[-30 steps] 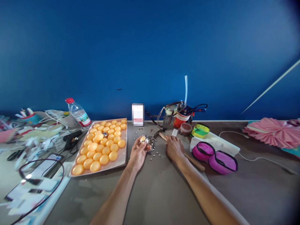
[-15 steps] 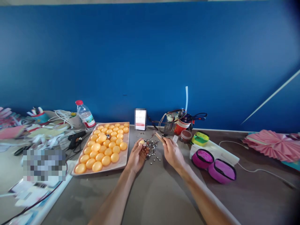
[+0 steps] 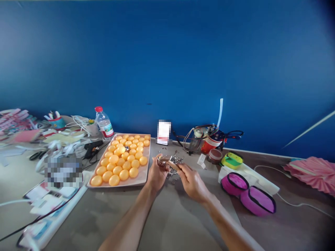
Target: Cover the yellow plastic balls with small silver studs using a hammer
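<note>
My left hand (image 3: 157, 173) is closed around a small orange ball, partly covered with silver studs, held just above the table. My right hand (image 3: 192, 179) grips a thin wooden stick (image 3: 172, 164) whose tip reaches the ball in my left hand. Behind both hands lies a pile of small silver beads (image 3: 175, 164) on the grey table (image 3: 172, 216). A tray (image 3: 142, 179) holding several orange balls (image 3: 123, 162) sits just left of my left hand.
A water bottle (image 3: 104, 124), a black glue gun (image 3: 92, 148) and cables clutter the left side. A red can with tools (image 3: 210, 141), a tape roll (image 3: 214, 156), a green-yellow box (image 3: 231, 160) and two magenta pouches (image 3: 247, 191) lie right. Pink paper fan (image 3: 314, 170) far right.
My right hand lifted the wooden stick off the table and brought it left to the ball in my left hand. The view shifted slightly left.
</note>
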{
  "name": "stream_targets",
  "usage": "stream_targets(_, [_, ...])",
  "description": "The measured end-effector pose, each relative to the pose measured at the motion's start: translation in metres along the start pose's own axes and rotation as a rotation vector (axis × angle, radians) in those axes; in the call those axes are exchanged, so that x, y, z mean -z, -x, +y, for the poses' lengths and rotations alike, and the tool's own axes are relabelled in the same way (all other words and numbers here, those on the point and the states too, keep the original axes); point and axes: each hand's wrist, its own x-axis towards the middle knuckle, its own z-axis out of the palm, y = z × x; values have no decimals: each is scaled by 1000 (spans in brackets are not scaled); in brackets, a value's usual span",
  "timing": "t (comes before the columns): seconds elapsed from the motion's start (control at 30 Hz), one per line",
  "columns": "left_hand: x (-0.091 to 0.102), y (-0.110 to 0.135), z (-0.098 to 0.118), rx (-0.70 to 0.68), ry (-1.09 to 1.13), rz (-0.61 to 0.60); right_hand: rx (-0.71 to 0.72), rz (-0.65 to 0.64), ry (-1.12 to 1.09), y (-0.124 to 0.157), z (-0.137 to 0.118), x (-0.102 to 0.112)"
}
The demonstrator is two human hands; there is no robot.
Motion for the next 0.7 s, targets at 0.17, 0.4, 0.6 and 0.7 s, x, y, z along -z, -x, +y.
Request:
stream_targets(0.17, [-1, 0, 0, 35, 7, 29, -17, -13, 55, 2, 0, -3])
stream_targets(0.4, [-1, 1, 1, 68, 50, 21, -26, 41, 25, 0, 9, -3])
stream_targets(0.6, [2, 0, 2, 106, 79, 5, -51, 70, -38, -1, 9, -1])
stream_targets(0.7, [2, 0, 3, 125, 85, 46, -43, 48, -37, 0, 9, -1])
